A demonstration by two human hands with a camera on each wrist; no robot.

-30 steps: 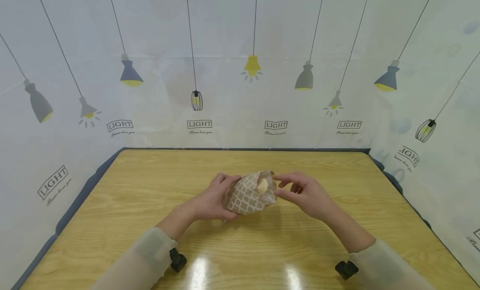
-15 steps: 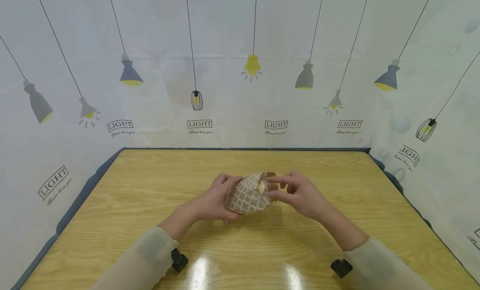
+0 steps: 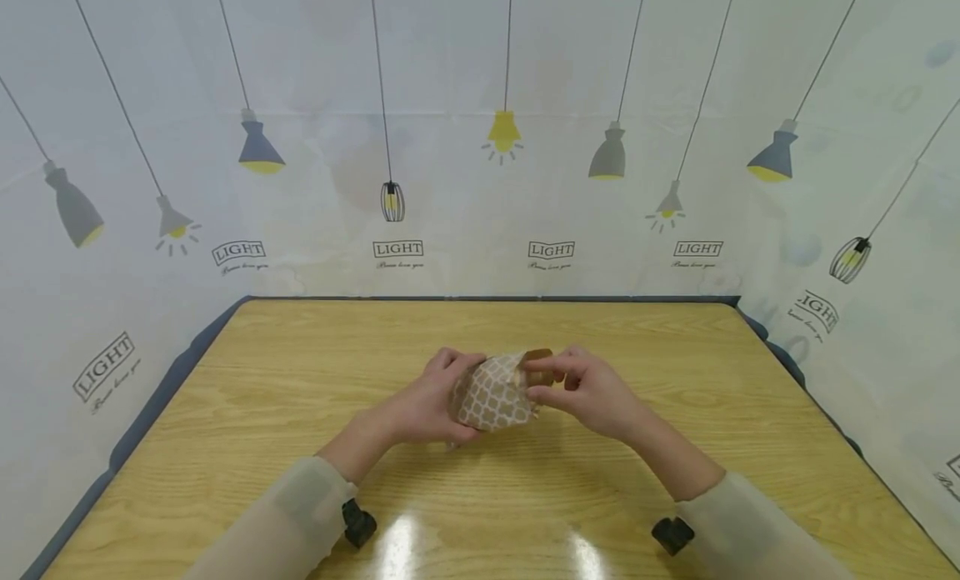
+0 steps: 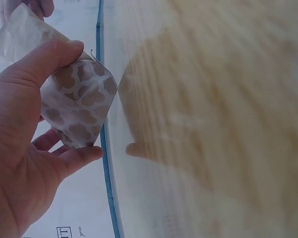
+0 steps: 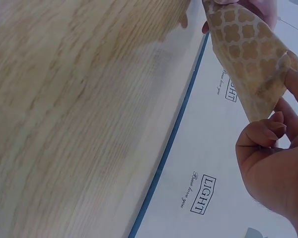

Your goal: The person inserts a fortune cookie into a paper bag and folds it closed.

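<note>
Lamp-printed sheeting [image 3: 315, 205] backs the wooden table [image 3: 690, 355]. Over it, the left hand [image 3: 427, 403] grips a patterned paper bag [image 3: 491, 397]; the right hand [image 3: 588, 392] reaches its mouth, whether pinching I cannot tell. Light, steady left-hand pressure should avoid crushing the paper.

We see two long sleeves in pale grey-beige cloth, the left sleeve [image 3: 262, 534] and the right sleeve [image 3: 772, 542] alike: lightly creased, each with a greyer patch [image 3: 303, 498] near its cuff [image 3: 708, 495]. At the left cuff [image 3: 339, 482] we make out a small, blocky black device [image 3: 360, 523] — a matching black unit [image 3: 672, 534] sits at the right. The left hand [image 3: 429, 405] and right hand [image 3: 592, 392] are bare.
</note>
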